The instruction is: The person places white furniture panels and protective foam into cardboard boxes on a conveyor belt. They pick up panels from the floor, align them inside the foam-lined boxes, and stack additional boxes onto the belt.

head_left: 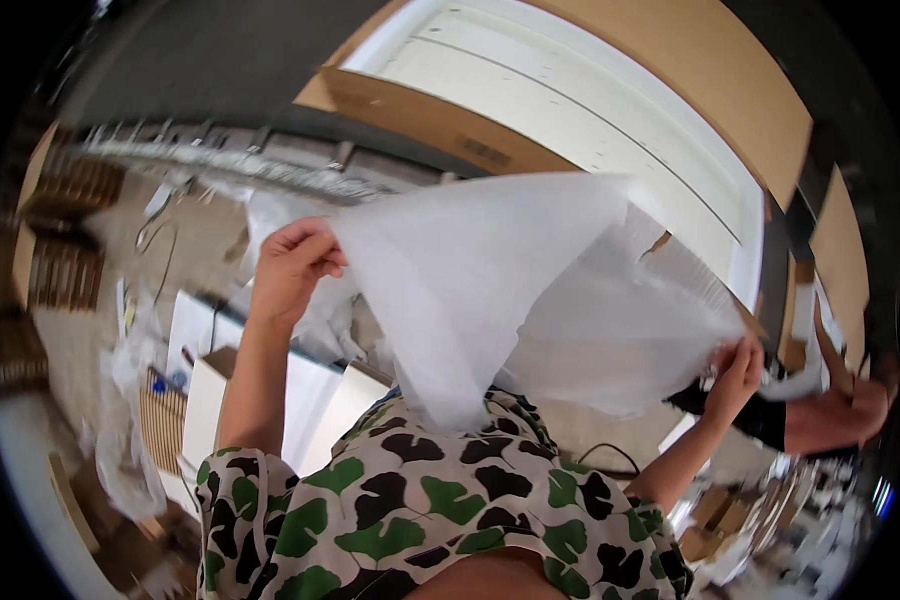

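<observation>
Hold the thin, translucent white sheet [450,260] between green-and-black leaf-print shirt [410,500] and long, open brown cardboard box [420,115], pinched at one edge by left fingers [320,243], at another by right fingers [740,360]. Spread gently, opening the drooping middle without tearing.

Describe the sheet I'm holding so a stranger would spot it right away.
At the top is a big open cardboard box, white inside. In front of its lower edge, a thin, whitish, see-through sheet spans from the left hand to the right hand. Unlike the crumpled plastic at far left, it is held up and spread wide.
</observation>
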`<state>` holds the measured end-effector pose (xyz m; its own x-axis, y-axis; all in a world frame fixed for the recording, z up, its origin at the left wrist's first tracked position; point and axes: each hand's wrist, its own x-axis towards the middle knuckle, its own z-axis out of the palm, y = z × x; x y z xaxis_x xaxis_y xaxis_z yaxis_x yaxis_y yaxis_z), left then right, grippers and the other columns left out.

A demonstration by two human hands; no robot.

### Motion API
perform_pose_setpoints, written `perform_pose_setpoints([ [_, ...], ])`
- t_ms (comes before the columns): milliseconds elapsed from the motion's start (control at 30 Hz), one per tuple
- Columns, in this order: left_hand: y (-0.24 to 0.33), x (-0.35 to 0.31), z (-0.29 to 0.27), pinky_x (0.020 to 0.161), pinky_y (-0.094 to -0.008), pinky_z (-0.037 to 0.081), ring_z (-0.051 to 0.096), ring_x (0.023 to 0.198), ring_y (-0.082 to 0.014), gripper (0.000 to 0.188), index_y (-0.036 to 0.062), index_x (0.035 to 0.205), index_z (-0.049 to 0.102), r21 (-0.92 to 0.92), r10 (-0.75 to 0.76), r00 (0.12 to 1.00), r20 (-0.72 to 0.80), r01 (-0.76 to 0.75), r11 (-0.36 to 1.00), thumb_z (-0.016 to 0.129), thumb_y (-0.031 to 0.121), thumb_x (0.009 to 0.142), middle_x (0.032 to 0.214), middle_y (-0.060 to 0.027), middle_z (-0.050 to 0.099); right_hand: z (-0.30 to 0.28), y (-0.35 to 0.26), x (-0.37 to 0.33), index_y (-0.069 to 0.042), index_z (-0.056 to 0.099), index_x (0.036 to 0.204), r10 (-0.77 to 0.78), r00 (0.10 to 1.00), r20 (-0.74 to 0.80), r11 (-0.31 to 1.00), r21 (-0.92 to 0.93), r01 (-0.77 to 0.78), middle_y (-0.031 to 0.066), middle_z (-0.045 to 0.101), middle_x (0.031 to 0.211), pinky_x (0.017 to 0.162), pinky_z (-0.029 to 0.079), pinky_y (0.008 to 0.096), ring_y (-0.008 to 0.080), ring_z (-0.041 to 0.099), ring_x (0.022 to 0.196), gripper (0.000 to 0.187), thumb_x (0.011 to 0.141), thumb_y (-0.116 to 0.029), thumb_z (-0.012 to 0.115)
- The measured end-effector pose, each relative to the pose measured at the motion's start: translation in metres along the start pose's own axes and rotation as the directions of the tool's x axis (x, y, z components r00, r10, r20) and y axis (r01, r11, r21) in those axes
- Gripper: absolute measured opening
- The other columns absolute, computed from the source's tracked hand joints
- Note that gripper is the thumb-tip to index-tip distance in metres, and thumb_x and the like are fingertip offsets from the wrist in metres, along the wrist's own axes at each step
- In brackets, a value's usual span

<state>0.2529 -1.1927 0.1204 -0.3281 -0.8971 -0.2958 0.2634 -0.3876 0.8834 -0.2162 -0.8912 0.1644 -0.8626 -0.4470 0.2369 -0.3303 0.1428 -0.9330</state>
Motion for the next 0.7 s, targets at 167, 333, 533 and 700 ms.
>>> perform_pose_setpoints([
  [167,0.04,0.023,0.041,0.044,-0.0207,0.039,0.053,0.059,-0.0076,0.017,0.0063,0.095,0.055,-0.161,0.117,0.993,0.006,-0.114,0.98,0.049,0.021,0.09,0.075,-0.0007,0.059,-0.027,0.03,-0.029,-0.003,0.022,0.138,-0.063,0.989,0.133,0.975,-0.201,0.09,0.0166,0.037,0.136,0.101,0.029,0.0387,0.029,0.037,0.124,0.059,0.09,-0.027,0.047],
  [333,0.043,0.035,0.029,0.064,-0.0258,0.048,0.058,0.076,-0.0109,0.021,0.0054,0.101,0.055,-0.131,0.025,1.0,-0.002,-0.025,0.991,0.046,0.022,0.091,0.086,-0.002,0.061,-0.008,0.09,-0.147,-0.004,0.028,0.137,0.09,0.441,0.893,0.73,0.242,-0.639,0.0149,0.032,0.139,0.097,0.034,0.0396,0.0265,0.04,0.121,0.082,0.071,-0.029,0.069],
  [533,0.016,0.037,-0.016,0.069,-0.0275,0.049,0.059,0.079,-0.0131,0.02,0.0052,0.096,0.056,-0.082,0.038,0.994,-0.1,-0.046,0.996,0.046,0.022,0.092,0.09,-0.0035,0.061,0.014,0.069,-0.134,-0.002,0.048,0.121,0.656,0.578,0.486,0.732,-0.594,-0.332,0.0128,0.058,0.105,0.075,0.046,0.0302,0.0187,0.056,0.092,0.052,0.073,-0.017,0.063],
  [700,0.033,0.052,0.006,0.057,-0.0215,0.046,0.056,0.063,-0.0067,0.02,0.0053,0.084,0.059,0.732,0.263,0.961,0.079,-0.235,0.64,0.048,0.02,0.091,0.074,0.0005,0.061,-0.178,0.116,-0.063,0.001,0.053,0.11,0.45,0.807,-0.383,0.847,0.469,-0.25,0.0126,0.062,0.092,0.066,0.052,0.0338,0.0223,0.061,0.08,0.032,0.082,-0.014,0.05],
])
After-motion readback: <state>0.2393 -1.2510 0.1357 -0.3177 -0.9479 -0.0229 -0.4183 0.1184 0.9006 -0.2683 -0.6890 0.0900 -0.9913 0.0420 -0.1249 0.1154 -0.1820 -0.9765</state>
